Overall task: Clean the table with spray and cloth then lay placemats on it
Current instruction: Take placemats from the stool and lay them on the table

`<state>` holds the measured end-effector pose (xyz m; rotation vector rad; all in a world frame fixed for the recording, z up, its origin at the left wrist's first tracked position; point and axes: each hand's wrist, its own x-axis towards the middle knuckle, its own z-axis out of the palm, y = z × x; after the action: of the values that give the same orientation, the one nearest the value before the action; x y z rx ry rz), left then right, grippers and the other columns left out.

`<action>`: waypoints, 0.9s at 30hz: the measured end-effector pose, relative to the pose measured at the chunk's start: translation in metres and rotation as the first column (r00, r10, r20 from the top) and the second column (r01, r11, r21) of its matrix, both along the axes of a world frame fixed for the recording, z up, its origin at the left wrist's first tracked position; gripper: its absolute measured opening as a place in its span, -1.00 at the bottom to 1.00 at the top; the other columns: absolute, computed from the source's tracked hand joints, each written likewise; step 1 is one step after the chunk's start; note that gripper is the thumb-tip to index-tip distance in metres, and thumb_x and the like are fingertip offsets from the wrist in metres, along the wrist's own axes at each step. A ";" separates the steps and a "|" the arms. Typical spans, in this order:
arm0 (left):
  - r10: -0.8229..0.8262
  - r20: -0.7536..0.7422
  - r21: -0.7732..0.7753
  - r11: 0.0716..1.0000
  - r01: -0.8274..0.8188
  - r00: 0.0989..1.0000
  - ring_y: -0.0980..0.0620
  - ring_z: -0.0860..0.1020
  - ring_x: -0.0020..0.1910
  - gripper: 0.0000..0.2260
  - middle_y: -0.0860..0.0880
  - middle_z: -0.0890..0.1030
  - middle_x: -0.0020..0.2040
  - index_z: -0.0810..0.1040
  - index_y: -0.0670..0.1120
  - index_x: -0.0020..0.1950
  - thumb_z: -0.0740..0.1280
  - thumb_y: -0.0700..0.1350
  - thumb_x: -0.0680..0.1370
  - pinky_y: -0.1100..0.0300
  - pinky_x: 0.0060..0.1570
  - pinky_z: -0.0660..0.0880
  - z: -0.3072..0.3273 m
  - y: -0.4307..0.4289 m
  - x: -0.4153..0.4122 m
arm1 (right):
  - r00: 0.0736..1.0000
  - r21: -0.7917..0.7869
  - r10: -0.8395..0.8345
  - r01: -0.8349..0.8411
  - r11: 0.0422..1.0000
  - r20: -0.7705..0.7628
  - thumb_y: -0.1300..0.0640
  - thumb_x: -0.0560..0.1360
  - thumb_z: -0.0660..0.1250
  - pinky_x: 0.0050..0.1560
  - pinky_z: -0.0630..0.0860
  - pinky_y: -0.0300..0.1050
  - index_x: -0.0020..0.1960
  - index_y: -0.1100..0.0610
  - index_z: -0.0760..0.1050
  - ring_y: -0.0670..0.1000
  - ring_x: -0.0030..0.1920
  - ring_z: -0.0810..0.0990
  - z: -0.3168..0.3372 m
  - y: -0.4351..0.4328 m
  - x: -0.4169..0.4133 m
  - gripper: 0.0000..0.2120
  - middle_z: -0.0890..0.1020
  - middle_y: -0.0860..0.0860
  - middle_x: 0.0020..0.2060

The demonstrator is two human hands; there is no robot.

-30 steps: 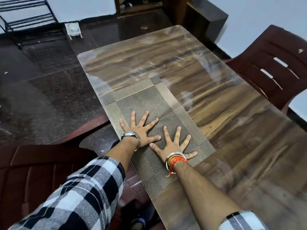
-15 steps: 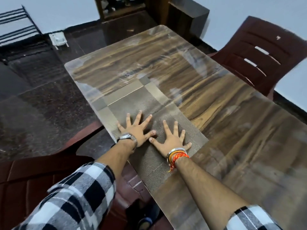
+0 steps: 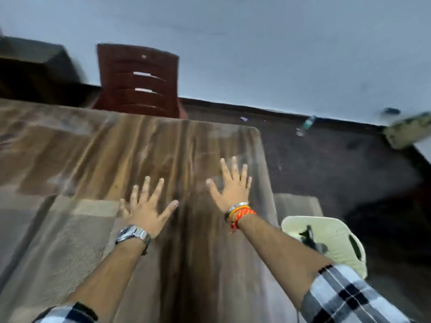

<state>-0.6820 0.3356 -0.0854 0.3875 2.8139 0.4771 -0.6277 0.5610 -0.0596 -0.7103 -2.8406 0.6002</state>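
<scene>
My left hand (image 3: 145,209): fingers spread wide, empty, at the placemat's edge
My right hand (image 3: 232,185): splayed, empty, over bare table (image 3: 144,145)
Placemat (image 3: 58,231): flat on the table's left part; blurred

Wall: plain pale blue-grey wall (image 3: 256,43) fills the upper half of the frame, evenly and dimly lit.
Skirting: a dark band (image 3: 268,110) runs along the wall's foot, sloping down towards the right.
Floor: dark speckled floor (image 3: 338,164) on the right side of the frame.
Chair: a dark red plastic chair (image 3: 137,80) with slotted back stands in the upper left, at the far edge of the bench (image 3: 140,148).
Bench: wood-grain top, glossy, blurred by motion.
Cabinet: a dark box-like unit (image 3: 35,66) at the far upper left.
Floor litter: a clear bottle (image 3: 305,125) lies near the skirting.
Basket: a pale plastic basket (image 3: 333,234) sits at lower right, beside the bench.
</scene>
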 end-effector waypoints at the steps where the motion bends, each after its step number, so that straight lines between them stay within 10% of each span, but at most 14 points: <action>1: -0.047 -0.008 0.025 0.999 0.047 0.999 -0.05 -0.11 0.64 -0.14 0.14 -0.18 0.66 -0.13 0.34 0.59 -0.22 0.59 0.31 -0.23 0.53 -0.13 0.004 0.027 0.004 | 0.998 0.006 -0.060 0.060 0.998 -0.018 -0.31 0.48 0.11 0.46 -0.14 0.26 0.54 -0.15 -0.02 0.18 0.53 -0.19 0.006 0.028 0.009 -0.30 -0.08 -0.06 0.56; 13: -0.376 0.054 0.256 0.900 0.352 0.925 -0.14 0.16 0.60 -0.23 -0.11 0.10 0.65 0.01 -0.01 0.66 0.16 0.34 0.58 -0.01 0.55 0.14 -0.001 0.334 0.060 | 0.891 -0.043 -0.382 0.404 0.914 0.245 -0.30 0.52 0.12 0.45 0.00 0.27 0.53 -0.10 0.08 0.20 0.52 -0.07 -0.023 0.318 0.102 -0.35 -0.03 -0.05 0.56; 27: -0.008 0.469 -0.025 0.999 0.022 0.883 -0.19 0.28 0.55 -0.23 -0.23 0.23 0.60 0.00 -0.20 0.64 0.29 0.14 0.62 0.04 0.49 0.24 -0.131 0.500 0.071 | 0.797 -0.258 -0.044 0.246 0.934 0.602 -0.21 0.54 0.17 0.46 0.12 0.17 0.53 0.02 0.10 0.23 0.50 0.10 -0.161 0.495 0.118 -0.35 0.05 0.07 0.55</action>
<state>-0.6105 0.8358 -0.2160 0.2447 2.3406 0.4541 -0.5096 1.0556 -0.2203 -1.3845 -3.2144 0.9873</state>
